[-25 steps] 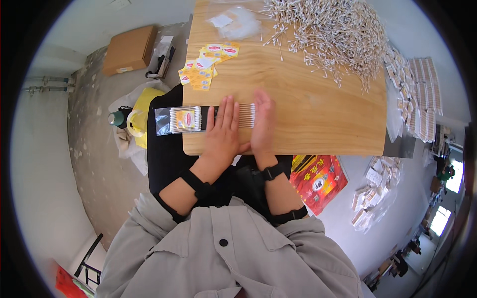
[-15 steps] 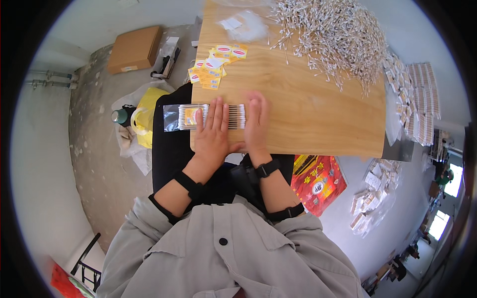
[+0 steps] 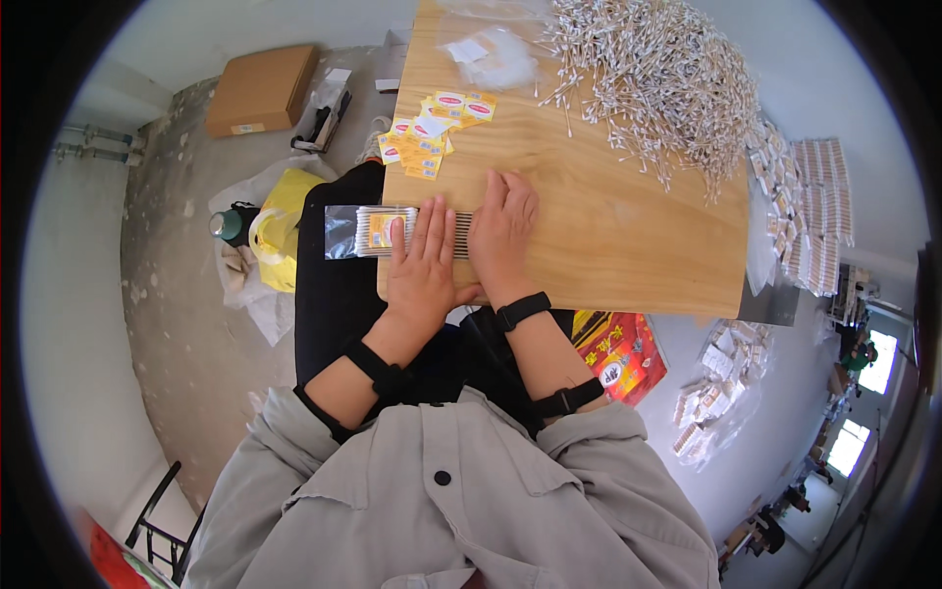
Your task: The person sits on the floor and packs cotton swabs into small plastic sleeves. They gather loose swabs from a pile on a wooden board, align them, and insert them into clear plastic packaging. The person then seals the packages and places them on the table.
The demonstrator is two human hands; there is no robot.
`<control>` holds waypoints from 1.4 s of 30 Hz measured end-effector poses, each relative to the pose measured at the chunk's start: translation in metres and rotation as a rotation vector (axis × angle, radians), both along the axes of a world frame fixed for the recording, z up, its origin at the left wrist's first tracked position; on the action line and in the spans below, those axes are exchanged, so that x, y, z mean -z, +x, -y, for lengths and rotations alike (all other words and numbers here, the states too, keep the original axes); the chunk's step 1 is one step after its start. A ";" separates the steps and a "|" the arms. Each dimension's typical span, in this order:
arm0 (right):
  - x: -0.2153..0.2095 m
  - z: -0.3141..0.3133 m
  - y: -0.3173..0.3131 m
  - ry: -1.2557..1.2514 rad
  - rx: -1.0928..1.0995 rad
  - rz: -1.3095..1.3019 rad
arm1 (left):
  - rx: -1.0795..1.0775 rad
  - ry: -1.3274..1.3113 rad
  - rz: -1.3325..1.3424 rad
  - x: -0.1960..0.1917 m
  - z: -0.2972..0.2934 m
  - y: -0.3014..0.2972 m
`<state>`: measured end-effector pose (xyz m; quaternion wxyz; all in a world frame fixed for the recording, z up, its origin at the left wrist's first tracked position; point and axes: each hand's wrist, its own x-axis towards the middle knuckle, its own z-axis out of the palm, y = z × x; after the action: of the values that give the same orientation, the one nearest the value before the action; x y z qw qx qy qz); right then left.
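A row of cotton swabs lies side by side near the table's front left corner. Its left part sits in a clear plastic bag whose flat end sticks out past the table edge. Through the film shows a yellow label card on top of the swabs. My left hand rests flat across the row, fingers stretched out, thumb over the card. Against the row's right end, partly covering it, is my right hand, fingers bent and closed. What they hold, if anything, is hidden.
Loose yellow cards lie beyond my left hand, with thin clear bags behind them. A big heap of cotton swabs covers the far right of the wooden table. Packed swab bundles are stacked beyond its right side.
My right hand has moved left onto the row's right end, and its fingers have curled. Less of the swabs shows between my hands. My left hand stays flat on the row.
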<state>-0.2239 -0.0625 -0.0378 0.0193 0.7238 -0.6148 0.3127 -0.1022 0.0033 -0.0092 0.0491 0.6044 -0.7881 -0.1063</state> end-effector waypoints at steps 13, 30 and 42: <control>-0.010 0.003 0.004 0.042 -0.047 0.053 | 0.064 -0.078 -0.113 0.011 -0.006 0.004; -0.006 0.004 0.010 0.071 -0.041 -0.009 | -0.840 0.080 -1.160 0.032 0.022 0.116; -0.004 0.004 0.012 0.070 -0.015 -0.060 | -0.943 0.186 -1.689 0.054 0.028 0.093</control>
<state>-0.2123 -0.0665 -0.0333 0.0102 0.7377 -0.6191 0.2691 -0.0088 -0.0250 -0.0634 0.5880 0.5843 -0.1585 -0.5364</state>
